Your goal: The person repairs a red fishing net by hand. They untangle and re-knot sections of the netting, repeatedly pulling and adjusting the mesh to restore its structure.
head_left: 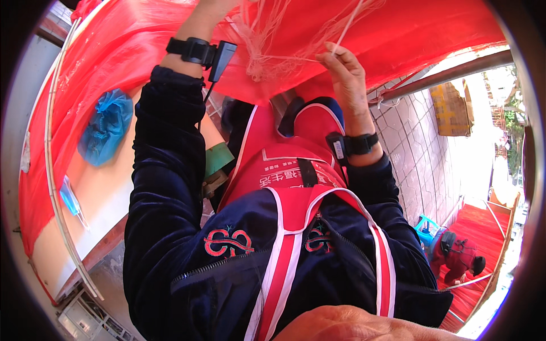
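Head view: right hand [347,74] pinches an upward-slanting white cord [348,27], net [259,61] to its left; cropped left hand [220,4]: cannot tell its grip.

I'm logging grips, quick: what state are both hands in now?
Left hand: mostly cut off by the top edge; cannot tell.
Right hand: closed, pinching a white cord.

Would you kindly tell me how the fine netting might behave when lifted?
The netting would probably hang limp, as its thin strands bunch together. It is likely light, being fine and see-through. It may snag, since strands look tangled.
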`<move>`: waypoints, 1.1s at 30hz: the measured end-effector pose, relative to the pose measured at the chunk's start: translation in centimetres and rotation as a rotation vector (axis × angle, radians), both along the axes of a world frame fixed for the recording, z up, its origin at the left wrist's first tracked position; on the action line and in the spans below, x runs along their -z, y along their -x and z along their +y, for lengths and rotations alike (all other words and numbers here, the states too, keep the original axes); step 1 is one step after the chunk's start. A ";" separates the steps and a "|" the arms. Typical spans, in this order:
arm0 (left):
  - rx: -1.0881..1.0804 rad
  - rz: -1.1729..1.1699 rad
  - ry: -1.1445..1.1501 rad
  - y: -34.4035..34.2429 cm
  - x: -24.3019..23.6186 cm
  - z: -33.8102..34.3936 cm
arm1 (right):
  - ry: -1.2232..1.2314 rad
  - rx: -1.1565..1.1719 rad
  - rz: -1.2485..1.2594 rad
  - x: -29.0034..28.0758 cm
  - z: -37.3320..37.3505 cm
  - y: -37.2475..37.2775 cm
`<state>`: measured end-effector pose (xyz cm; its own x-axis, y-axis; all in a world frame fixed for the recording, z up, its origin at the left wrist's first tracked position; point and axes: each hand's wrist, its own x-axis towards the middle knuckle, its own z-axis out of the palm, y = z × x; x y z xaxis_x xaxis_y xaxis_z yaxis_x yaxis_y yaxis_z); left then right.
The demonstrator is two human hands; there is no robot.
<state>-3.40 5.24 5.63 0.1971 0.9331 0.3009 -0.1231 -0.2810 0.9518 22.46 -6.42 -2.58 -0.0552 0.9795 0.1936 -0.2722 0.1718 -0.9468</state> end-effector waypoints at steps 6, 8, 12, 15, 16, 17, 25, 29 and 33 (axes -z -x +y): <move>0.166 0.441 -0.089 -2.5 5.9 0.4 | -0.029 -0.043 -0.110 2.7 2.8 2.2; 0.238 0.437 -0.074 -2.8 8.1 0.7 | -0.047 -0.005 -0.157 3.4 3.9 2.9; 0.281 0.562 -0.012 -2.8 12.4 1.8 | -0.003 0.245 -0.284 5.1 5.1 2.7; 0.281 0.441 0.113 -2.4 15.0 2.8 | -0.045 0.394 -0.361 6.8 5.0 1.5; 0.248 0.481 0.095 -2.2 15.7 3.1 | -0.082 0.448 -0.425 7.3 5.0 1.0; 0.230 0.511 0.073 -2.0 16.2 3.4 | -0.117 0.500 -0.477 7.8 5.0 0.5; 0.205 0.702 0.100 -0.7 18.6 3.5 | -0.172 0.431 -0.496 10.0 7.6 -0.8; 0.183 0.707 0.096 -0.9 19.0 3.5 | 0.082 0.317 -0.251 9.9 8.0 -0.9; 0.182 0.678 0.115 -1.4 19.9 3.2 | 0.037 0.412 -0.209 10.9 8.1 -0.3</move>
